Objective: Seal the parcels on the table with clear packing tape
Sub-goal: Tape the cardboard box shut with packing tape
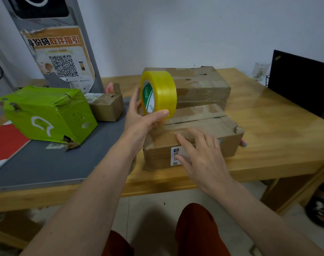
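Tape roll raised over the nearest cardboard parcel.
My left hand (139, 119) grips the yellowish tape roll (158, 95) upright for unrolling; my right hand (200, 154) lies flat, fingers straight, steadying the cardboard parcel (203, 126).

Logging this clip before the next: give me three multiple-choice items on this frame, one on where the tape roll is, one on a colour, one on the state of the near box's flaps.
1. Where is the tape roll?
A. Lying flat on the table
B. Held up in the left hand over the near cardboard box
C. On top of the green parcel

2. What colour is the parcel at the left of the table?
A. Bright green
B. Blue
C. White

3. How do the near cardboard box's top flaps stand?
A. Folded wide open
B. Torn off
C. Closed down, with a seam showing between them

Answers:
1 B: the thumb and fingers hold the roll on edge above the box.
2 A: its wrapping is green with a white mark.
3 C: both flaps lie flat, and the right hand rests on the box's near edge.
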A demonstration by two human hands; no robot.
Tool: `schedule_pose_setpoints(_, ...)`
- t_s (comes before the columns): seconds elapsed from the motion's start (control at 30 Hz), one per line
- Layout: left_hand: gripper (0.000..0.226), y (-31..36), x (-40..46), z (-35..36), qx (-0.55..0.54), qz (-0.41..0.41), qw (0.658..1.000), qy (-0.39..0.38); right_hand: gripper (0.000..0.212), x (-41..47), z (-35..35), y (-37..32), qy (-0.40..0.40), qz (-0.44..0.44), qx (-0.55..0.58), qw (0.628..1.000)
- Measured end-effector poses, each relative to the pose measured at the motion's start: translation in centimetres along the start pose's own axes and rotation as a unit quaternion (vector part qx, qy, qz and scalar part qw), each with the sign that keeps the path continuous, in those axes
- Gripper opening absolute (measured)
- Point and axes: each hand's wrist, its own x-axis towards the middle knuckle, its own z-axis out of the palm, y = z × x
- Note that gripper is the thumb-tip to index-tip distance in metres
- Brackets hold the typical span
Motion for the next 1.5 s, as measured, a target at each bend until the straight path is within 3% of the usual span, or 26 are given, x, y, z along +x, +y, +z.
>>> schedule_pose_setpoints(0.17, 0.108, 0.2, 0.0, -0.3, -0.039, -0.019, 0.999, 0.0, 0.059, 0.2, -0.8, -0.2, -0.015, 0.011, 0.047, 0.999)
schedule_pose_setpoints(0.27, 0.093, 1.0, -0.4, -0.5, -0.097, -0.036, 0.995, -0.016, 0.063, 1.0, -3.2, -0.2, -0.04, 0.087, 0.15, 0.984)
schedule_pose_setpoints(0.33, 0.099, 1.9, -0.9, -0.6, -0.121, -0.052, 0.988, -0.078, 0.063, 1.8, -5.2, -0.2, -0.046, 0.137, 0.282, 0.948)
schedule_pose_setpoints(0.43, 0.098, 3.1, -2.2, -0.5, -0.146, -0.096, 0.967, -0.187, 0.073, 4.7, -7.6, 0.2, 0.014, 0.183, 0.495, 0.849)
schedule_pose_setpoints(0.5, 0.097, 3.5, -2.9, 0.0, -0.137, -0.131, 0.954, -0.231, 0.075, 7.0, -8.1, 1.3, 0.036, 0.185, 0.565, 0.803)
schedule_pose_setpoints(0.53, 0.101, 3.5, -3.2, 0.3, -0.127, -0.148, 0.95, -0.245, 0.064, 8.0, -8.2, 1.7, 0.039, 0.171, 0.579, 0.797)
schedule_pose_setpoints(0.6, 0.115, 3.2, -3.7, 0.8, -0.107, -0.182, 0.943, -0.257, 0.039, 9.2, -8.0, 2.0, 0.051, 0.152, 0.573, 0.804)
schedule_pose_setpoints(0.67, 0.119, 2.8, -4.0, 0.8, -0.126, -0.224, 0.936, -0.239, 0.042, 9.4, -7.5, 2.0, 0.086, 0.152, 0.552, 0.816)
schedule_pose_setpoints(0.73, 0.109, 2.5, -4.4, 0.7, -0.185, -0.269, 0.923, -0.203, 0.047, 9.3, -7.4, 1.9, 0.13, 0.176, 0.541, 0.812)
schedule_pose_setpoints(0.8, 0.076, 2.4, -5.0, 0.7, -0.206, -0.3, 0.915, -0.174, 0.046, 9.4, -7.3, 2.1, 0.153, 0.202, 0.536, 0.806)
schedule_pose_setpoints(0.87, 0.026, 2.2, -5.4, 0.8, -0.166, -0.315, 0.926, -0.126, 0.049, 9.4, -7.4, 2.1, 0.161, 0.218, 0.509, 0.817)
schedule_pose_setpoints(0.9, 0.012, 2.2, -5.6, 1.0, -0.148, -0.317, 0.931, -0.104, 0.051, 9.3, -7.5, 2.0, 0.164, 0.217, 0.495, 0.825)
schedule_pose_setpoints(1.07, 0.01, 2.5, -5.5, 0.8, -0.086, -0.284, 0.954, -0.036, 0.061, 8.8, -8.2, 1.5, 0.184, 0.207, 0.44, 0.854)
schedule_pose_setpoints(1.23, 0.012, 3.2, -4.7, 1.2, 0.131, -0.165, 0.977, 0.001, 0.064, 8.4, -8.0, 1.1, 0.197, 0.176, 0.377, 0.888)
schedule_pose_setpoints(1.37, 0.028, 2.9, -3.8, 1.9, 0.305, -0.112, 0.946, 0.02, 0.066, 7.9, -7.4, 1.9, 0.193, 0.162, 0.311, 0.916)
schedule_pose_setpoints(1.5, 0.037, 2.2, -3.2, 2.6, 0.383, -0.109, 0.917, -0.002, 0.062, 7.1, -6.9, 2.8, 0.167, 0.154, 0.264, 0.938)
